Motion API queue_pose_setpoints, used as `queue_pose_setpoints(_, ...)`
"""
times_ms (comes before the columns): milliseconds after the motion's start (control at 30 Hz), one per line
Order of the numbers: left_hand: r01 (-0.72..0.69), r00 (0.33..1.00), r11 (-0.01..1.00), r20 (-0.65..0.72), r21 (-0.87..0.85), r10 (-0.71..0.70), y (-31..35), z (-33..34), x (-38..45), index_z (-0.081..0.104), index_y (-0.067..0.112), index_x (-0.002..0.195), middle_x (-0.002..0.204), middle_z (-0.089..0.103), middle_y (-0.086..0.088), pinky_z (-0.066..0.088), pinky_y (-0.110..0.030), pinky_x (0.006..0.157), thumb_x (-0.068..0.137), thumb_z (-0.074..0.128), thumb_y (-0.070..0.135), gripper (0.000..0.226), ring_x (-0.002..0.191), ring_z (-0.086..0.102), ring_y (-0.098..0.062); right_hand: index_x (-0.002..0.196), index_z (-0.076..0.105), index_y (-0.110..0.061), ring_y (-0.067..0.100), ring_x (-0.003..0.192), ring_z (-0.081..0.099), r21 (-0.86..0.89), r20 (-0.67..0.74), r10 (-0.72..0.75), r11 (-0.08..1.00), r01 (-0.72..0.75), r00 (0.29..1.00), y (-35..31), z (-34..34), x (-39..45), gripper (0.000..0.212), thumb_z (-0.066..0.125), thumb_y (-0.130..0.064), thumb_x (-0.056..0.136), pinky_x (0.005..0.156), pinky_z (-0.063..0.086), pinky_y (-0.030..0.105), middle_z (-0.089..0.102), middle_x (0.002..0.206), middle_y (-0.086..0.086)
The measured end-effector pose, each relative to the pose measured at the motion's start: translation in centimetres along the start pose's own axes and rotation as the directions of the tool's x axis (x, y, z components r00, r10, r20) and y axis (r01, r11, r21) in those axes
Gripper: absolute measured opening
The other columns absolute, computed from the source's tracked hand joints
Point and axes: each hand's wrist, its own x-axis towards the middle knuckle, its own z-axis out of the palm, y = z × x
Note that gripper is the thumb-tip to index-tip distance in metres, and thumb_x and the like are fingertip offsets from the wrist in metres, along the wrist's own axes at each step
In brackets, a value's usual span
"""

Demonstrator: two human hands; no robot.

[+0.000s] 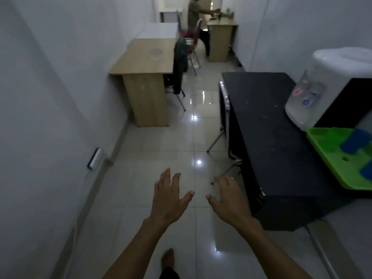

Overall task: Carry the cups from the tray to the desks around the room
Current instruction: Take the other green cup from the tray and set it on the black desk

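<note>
Your left hand [171,200] and right hand [227,198] are both out in front over the tiled floor [161,154], palms down, fingers spread, holding nothing. They are near each other, thumbs pointing inward, not touching.

Green tray [330,156] sits at the right on the black table [267,121], well apart from your right hand. Blue cups [352,142] are on the tray; blurred, so the count is unclear. A water dispenser [322,85] stands just behind the tray.

Wooden desk [147,57] on the left against the wall, top bare, a chair [180,63] with a dark garment beside it. A second wooden desk [221,35] is far back on the right, with another person [194,19] standing at it.

Your bare foot [168,258] shows at the bottom edge.
</note>
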Motion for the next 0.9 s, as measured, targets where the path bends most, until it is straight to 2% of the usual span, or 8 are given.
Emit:
queue_pose_setpoints(167, -0.156, 0.983, 0.988, 0.097, 0.012, 0.154, 1.0, 0.4, 8.0, 0.022, 0.017, 0.15, 0.162, 0.003, -0.013, 0.007, -0.047, 0.121, 0.092, 0.046, 0.056, 0.074, 0.149, 0.001, -0.026, 0.14, 0.038, -0.018, 0.026, 0.14, 0.027, 0.045, -0.07, 0.144, 0.989, -0.141, 0.987, 0.9, -1.1, 4.7, 0.06, 0.059, -0.039, 0.089, 0.114, 0.029, 0.043, 0.039, 0.143, 0.007)
queue_pose_setpoints(333, -0.305, 0.932, 0.951, 0.219, 0.044, 0.289, 1.5, 0.4, 14.8, 0.02, 0.018, 0.15, 0.162, 0.004, -0.013, 0.003, -0.046, 0.119, 0.093, 0.043, 0.055, 0.072, 0.149, 0.0, -0.027, 0.144, 0.035, -0.017, 0.026, 0.142, 0.026, 0.112, -0.123, 0.323, 0.944, -0.31, 0.938, 1.2, -2.3, 8.9, 0.064, 0.059, -0.038, 0.089, 0.114, 0.031, 0.044, 0.031, 0.152, 0.01)
queue_pose_setpoints(700, -0.59, 0.75, 0.807, 0.367, -0.003, 0.55, 8.5, 4.6, 25.8, 0.021, 0.016, 0.149, 0.162, 0.008, -0.011, 0.009, -0.05, 0.12, 0.093, 0.042, 0.054, 0.071, 0.149, 0.001, -0.028, 0.141, 0.038, -0.016, 0.028, 0.138, 0.032, 0.291, -0.266, 0.609, 0.79, -0.54, 0.747, 5.8, -5.9, 12.5, 0.063, 0.063, -0.038, 0.087, 0.111, 0.033, 0.049, 0.038, 0.145, 0.008)
queue_pose_setpoints(900, -0.689, 0.638, 0.72, 0.401, -0.084, 0.657, 15.1, 9.1, 30.3, 0.033, 0.022, 0.142, 0.162, 0.011, -0.007, 0.007, -0.052, 0.12, 0.093, 0.039, 0.058, 0.061, 0.149, -0.001, -0.027, 0.142, 0.038, -0.016, 0.025, 0.133, 0.037, 0.361, -0.311, 0.702, 0.711, -0.603, 0.641, 11.6, -8.9, 14.1, 0.064, 0.062, -0.04, 0.087, 0.109, 0.037, 0.042, 0.037, 0.145, 0.01)
